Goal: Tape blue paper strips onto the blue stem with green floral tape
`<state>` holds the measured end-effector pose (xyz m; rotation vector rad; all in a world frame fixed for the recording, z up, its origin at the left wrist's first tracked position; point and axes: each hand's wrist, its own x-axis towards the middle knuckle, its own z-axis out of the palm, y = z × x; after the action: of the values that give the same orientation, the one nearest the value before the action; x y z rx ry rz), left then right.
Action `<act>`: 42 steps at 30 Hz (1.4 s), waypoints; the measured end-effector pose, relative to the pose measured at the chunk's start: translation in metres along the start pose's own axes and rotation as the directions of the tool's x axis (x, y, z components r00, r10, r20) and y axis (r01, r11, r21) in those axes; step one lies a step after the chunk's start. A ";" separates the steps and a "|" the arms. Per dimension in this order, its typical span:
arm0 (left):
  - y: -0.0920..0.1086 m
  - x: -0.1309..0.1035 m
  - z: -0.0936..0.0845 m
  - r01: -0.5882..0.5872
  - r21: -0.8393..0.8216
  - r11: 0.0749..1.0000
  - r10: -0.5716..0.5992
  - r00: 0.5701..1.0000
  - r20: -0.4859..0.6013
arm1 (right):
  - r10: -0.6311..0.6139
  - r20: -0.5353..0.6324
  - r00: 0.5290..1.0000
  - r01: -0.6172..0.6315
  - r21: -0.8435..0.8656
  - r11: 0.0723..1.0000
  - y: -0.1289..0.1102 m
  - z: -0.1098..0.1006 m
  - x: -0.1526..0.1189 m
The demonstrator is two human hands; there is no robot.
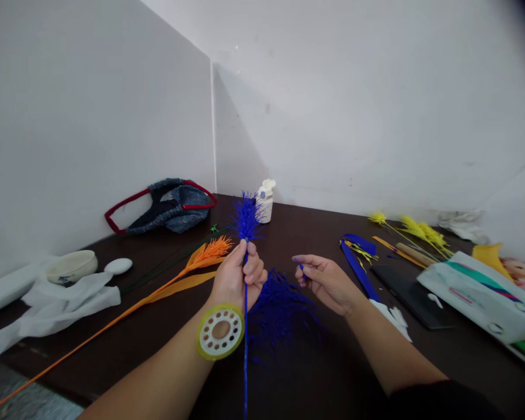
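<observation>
My left hand (pixel 240 274) is wrapped round the stem of a blue artificial wheat ear (pixel 247 219), held upright with its bristly head above my fingers. A roll of tape (pixel 221 331) sits round my left wrist. To the right, my right hand (pixel 326 281) pinches a small blue piece (pixel 303 269) between thumb and fingers, apart from the ear. Beneath and between my hands lies a loose pile of blue fringed pieces (pixel 282 306) on the dark table. A finished-looking orange wheat ear (pixel 207 252) with long leaves rests at the left, its stem reaching toward the near left corner.
A denim bag (pixel 175 207) and white bottle (pixel 266 204) stand near the wall. At left are a bowl (pixel 72 266), a white spoon (pixel 119 266) and white tissue (pixel 65 297). Right holds blue strips (pixel 359 271), yellow wheat ears (pixel 424 232), a black tablet-like slab (pixel 409 294) and plastic packet (pixel 472 294).
</observation>
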<state>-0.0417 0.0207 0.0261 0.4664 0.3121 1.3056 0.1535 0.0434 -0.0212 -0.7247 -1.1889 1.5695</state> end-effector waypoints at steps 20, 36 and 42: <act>-0.002 0.002 -0.002 0.006 0.022 1.000 -0.006 1.000 -0.004 | -0.078 -0.102 0.992 0.093 0.153 0.984 -0.016 0.028 0.007; -0.008 0.000 0.001 0.023 0.040 0.999 -0.021 0.999 -0.046 | -0.449 0.351 0.822 0.535 -0.746 0.397 -0.063 0.090 0.014; -0.009 0.001 -0.002 0.017 0.090 0.996 -0.016 1.000 -0.012 | -0.468 0.398 0.789 0.528 -0.829 0.184 -0.062 0.096 0.026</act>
<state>-0.0344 0.0206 0.0198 0.5314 0.3845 1.2824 0.0828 0.0367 0.0721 -0.8240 -2.1238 0.1882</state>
